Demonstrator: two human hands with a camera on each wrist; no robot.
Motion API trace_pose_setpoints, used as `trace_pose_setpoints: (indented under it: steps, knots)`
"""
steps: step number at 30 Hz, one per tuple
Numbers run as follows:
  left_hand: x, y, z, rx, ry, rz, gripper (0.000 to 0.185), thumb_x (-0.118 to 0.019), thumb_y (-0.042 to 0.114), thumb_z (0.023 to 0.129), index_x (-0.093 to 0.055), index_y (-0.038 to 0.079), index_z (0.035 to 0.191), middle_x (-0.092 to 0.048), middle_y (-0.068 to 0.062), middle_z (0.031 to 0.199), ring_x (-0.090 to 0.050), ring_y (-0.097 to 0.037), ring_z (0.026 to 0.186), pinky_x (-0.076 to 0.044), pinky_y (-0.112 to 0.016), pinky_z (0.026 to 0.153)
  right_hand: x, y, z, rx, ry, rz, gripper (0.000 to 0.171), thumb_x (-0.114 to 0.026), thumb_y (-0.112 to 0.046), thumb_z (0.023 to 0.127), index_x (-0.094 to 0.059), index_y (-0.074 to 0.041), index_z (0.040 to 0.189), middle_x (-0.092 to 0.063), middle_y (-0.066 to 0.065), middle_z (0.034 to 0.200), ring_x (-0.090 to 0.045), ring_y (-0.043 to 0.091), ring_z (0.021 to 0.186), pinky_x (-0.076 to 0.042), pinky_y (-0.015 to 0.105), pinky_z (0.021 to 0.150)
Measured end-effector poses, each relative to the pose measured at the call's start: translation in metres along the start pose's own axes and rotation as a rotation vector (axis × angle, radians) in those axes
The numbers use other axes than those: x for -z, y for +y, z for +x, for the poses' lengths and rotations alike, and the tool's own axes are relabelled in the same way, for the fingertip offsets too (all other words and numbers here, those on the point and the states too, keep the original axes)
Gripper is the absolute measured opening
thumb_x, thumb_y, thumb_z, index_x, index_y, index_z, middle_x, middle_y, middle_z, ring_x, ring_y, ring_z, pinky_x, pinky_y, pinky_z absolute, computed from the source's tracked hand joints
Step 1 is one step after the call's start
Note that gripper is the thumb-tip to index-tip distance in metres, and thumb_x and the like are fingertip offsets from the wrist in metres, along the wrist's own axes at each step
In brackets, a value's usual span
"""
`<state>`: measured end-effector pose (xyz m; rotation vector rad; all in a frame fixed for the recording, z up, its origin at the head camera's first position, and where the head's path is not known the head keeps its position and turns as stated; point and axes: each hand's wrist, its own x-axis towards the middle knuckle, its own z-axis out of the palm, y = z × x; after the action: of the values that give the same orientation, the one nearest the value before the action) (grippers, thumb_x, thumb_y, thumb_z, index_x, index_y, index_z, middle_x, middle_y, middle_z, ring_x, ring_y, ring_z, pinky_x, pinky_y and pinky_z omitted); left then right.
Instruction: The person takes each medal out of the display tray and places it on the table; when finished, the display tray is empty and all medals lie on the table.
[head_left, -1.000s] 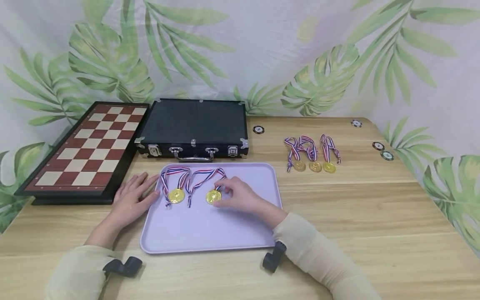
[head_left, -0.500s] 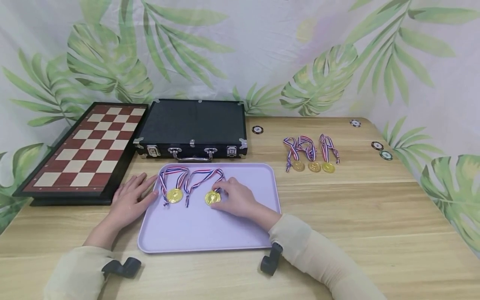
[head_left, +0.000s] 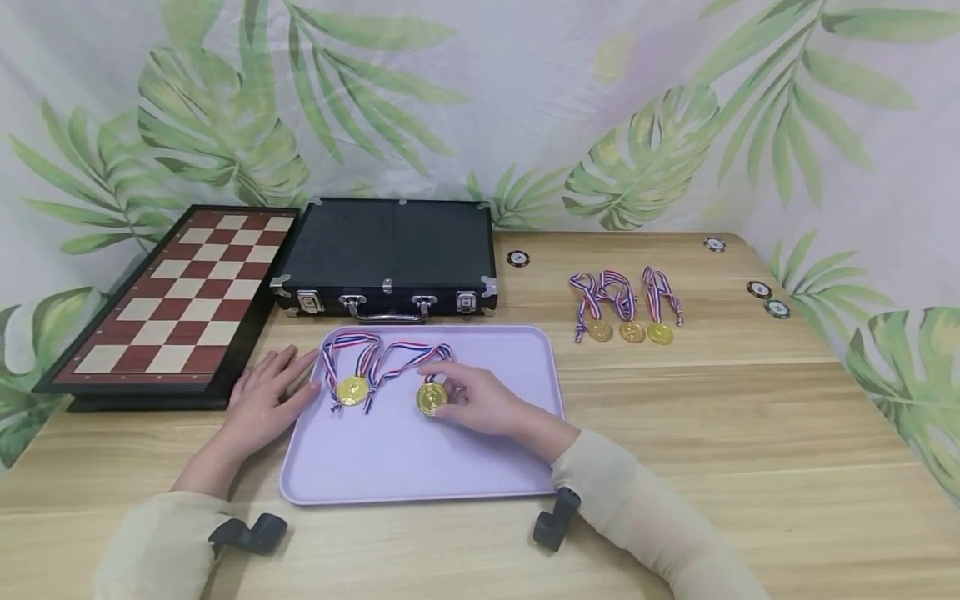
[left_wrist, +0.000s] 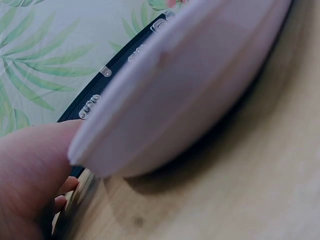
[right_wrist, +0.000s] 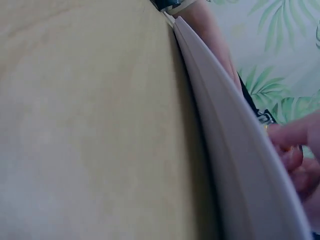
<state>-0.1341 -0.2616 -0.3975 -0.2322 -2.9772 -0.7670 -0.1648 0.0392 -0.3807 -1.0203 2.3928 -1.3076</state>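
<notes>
In the head view, my right hand (head_left: 487, 402) pinches a gold medal (head_left: 430, 400) at its right edge, thumb below and fingers above, close over the lilac tray (head_left: 412, 467). Its striped ribbon (head_left: 401, 357) loops up and left across the tray, partly hidden behind the fingers. A second gold medal (head_left: 352, 390) with a matching ribbon lies to the left. My left hand (head_left: 264, 402) rests flat on the table with its fingers spread, the thumb at the tray's left rim. The left wrist view shows that thumb (left_wrist: 40, 155) against the tray wall (left_wrist: 165, 95).
A black case (head_left: 390, 250) stands behind the tray, and a checkered board (head_left: 191, 292) lies at the left. Farther right are three ribboned medals (head_left: 632, 332). Poker chips (head_left: 517, 258) lie near the back, with others toward the right edge (head_left: 759, 289).
My right fingers have closed on the medal, which has shifted slightly toward me. Its ribbon's knotted end has slid left, toward the other medal. The left hand stays put.
</notes>
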Motion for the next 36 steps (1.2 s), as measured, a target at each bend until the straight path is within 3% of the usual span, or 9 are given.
trace_pose_setpoints:
  steps: [6, 12, 20, 26, 36]
  knots:
    - [0.000, 0.001, -0.001, 0.010, 0.003, -0.001, 0.055, -0.043, 0.042, 0.087, -0.036, 0.011, 0.132, -0.021, -0.025, 0.135, -0.005, -0.038, 0.126, 0.004, -0.055, 0.095, 0.032, -0.014, -0.018, -0.048, -0.017, 0.218, 0.064, -0.064, 0.002, 0.074, -0.037, -0.014, 0.130, -0.055, 0.007, 0.076, -0.045, 0.012, 0.050, -0.040, 0.022, 0.046]
    - [0.002, 0.003, 0.002, -0.014, -0.003, 0.008, 0.054, -0.042, 0.040, 0.088, -0.035, 0.010, 0.132, -0.021, -0.026, 0.135, -0.005, -0.039, 0.125, 0.004, -0.056, 0.094, 0.085, -0.029, -0.048, -0.055, 0.070, 0.293, 0.052, -0.061, 0.006, 0.074, -0.040, -0.006, 0.121, -0.055, 0.012, 0.079, -0.048, 0.016, 0.053, -0.040, 0.021, 0.046]
    - [-0.001, -0.001, 0.001, -0.018, 0.000, 0.007, 0.054, -0.042, 0.040, 0.088, -0.034, 0.012, 0.133, -0.022, -0.026, 0.135, -0.005, -0.038, 0.126, 0.004, -0.056, 0.094, 0.156, -0.039, -0.090, 0.174, 0.240, 0.302, 0.045, -0.055, 0.015, 0.074, -0.049, 0.002, 0.117, -0.055, 0.013, 0.078, -0.044, 0.011, 0.052, -0.034, 0.018, 0.039]
    - [-0.001, -0.002, 0.000, -0.027, 0.018, 0.006, 0.053, -0.042, 0.040, 0.088, -0.036, 0.011, 0.132, -0.023, -0.026, 0.134, -0.007, -0.039, 0.125, 0.002, -0.057, 0.094, 0.199, -0.047, -0.117, 0.224, 0.379, 0.382, 0.047, -0.047, 0.023, 0.073, -0.048, 0.006, 0.117, -0.056, 0.010, 0.078, -0.048, 0.010, 0.055, -0.035, 0.017, 0.040]
    - [0.001, 0.002, 0.000, -0.028, 0.015, 0.001, 0.053, -0.042, 0.039, 0.088, -0.035, 0.011, 0.132, -0.023, -0.026, 0.134, -0.007, -0.039, 0.125, 0.003, -0.056, 0.094, 0.256, -0.039, -0.153, 0.316, 0.498, 0.722, 0.045, -0.036, 0.028, 0.076, -0.037, 0.016, 0.120, -0.055, 0.018, 0.078, -0.044, 0.016, 0.052, -0.035, 0.018, 0.042]
